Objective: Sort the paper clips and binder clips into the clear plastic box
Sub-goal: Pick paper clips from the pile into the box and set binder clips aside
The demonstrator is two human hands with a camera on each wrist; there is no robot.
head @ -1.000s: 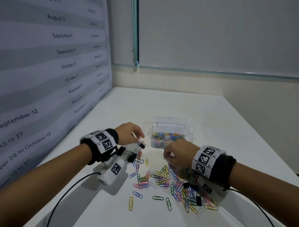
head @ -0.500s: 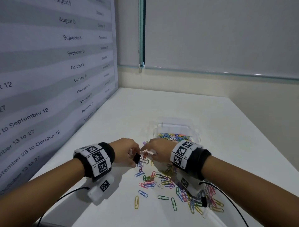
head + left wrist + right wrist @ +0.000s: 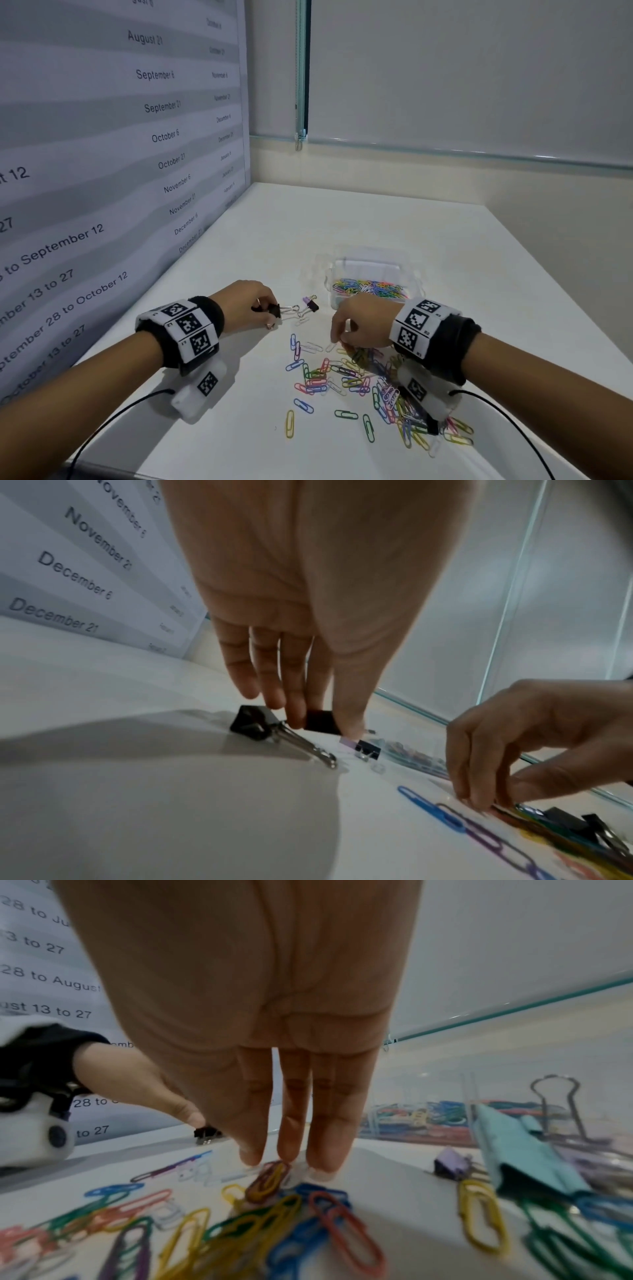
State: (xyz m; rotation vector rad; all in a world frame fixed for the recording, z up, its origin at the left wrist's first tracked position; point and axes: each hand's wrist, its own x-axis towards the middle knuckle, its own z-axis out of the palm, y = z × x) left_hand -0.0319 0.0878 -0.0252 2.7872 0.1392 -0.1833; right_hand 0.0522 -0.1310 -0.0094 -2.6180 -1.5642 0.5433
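My left hand (image 3: 266, 310) pinches a black binder clip (image 3: 321, 721) between thumb and fingers, low over the white table (image 3: 342, 222). A second black binder clip (image 3: 251, 723) lies just beside it, and a purple and black pair (image 3: 310, 303) lies a little further right. My right hand (image 3: 339, 344) reaches down onto the pile of coloured paper clips (image 3: 346, 375), thumb and fingers pinching a red and yellow clip (image 3: 270, 1177). The clear plastic box (image 3: 371, 265) stands behind the right hand, with several coloured paper clips in it.
A printed date board (image 3: 120, 137) lines the table's left side, close to my left arm. A teal binder clip (image 3: 524, 1153) and a small purple one (image 3: 448, 1164) lie right of my right fingers. Cables (image 3: 113, 421) trail from both wrists.
My right hand has left the spot beside my left hand and dropped back onto the paper clip pile. My left hand stays put, holding the black binder clip.
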